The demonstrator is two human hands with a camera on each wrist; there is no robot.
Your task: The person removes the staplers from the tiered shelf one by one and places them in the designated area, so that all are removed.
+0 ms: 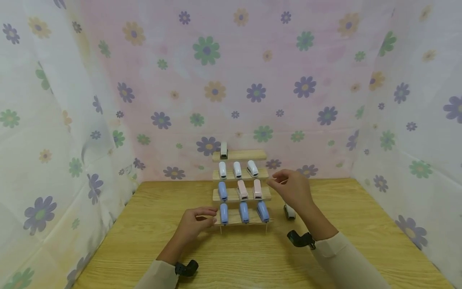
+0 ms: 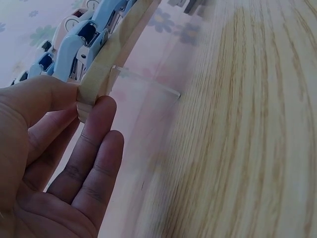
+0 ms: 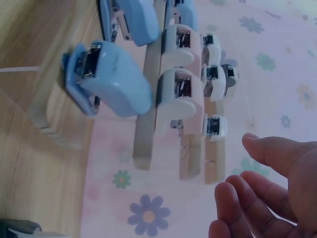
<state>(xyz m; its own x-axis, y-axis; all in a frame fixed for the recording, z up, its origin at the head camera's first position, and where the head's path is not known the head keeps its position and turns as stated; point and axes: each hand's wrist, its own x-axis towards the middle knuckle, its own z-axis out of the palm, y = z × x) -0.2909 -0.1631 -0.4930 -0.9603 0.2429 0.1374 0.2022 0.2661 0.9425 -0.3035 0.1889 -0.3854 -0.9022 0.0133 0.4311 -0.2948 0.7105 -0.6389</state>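
A stepped wooden stand (image 1: 243,154) holds small staplers in rows. Three blue staplers (image 1: 244,212) are on the lowest step; above them come one blue stapler (image 1: 222,191) and two pink staplers (image 1: 242,190). Higher up are three white staplers (image 1: 236,170), then a single grey-white stapler (image 1: 223,149) at the top left. My left hand (image 1: 195,222) pinches the left end of the lowest board (image 2: 94,84) between thumb and fingers. Beside the stand's right side, my right hand (image 1: 293,188) hovers with loosely bent fingers and nothing between them, as the right wrist view shows (image 3: 267,193).
Another grey-white stapler (image 1: 289,212) lies on the wooden table (image 1: 252,257), right of the stand and partly behind my right hand. Thin clear legs (image 2: 148,82) support the lowest board. Flower-printed cloth (image 1: 234,60) encloses the table at the back and sides.
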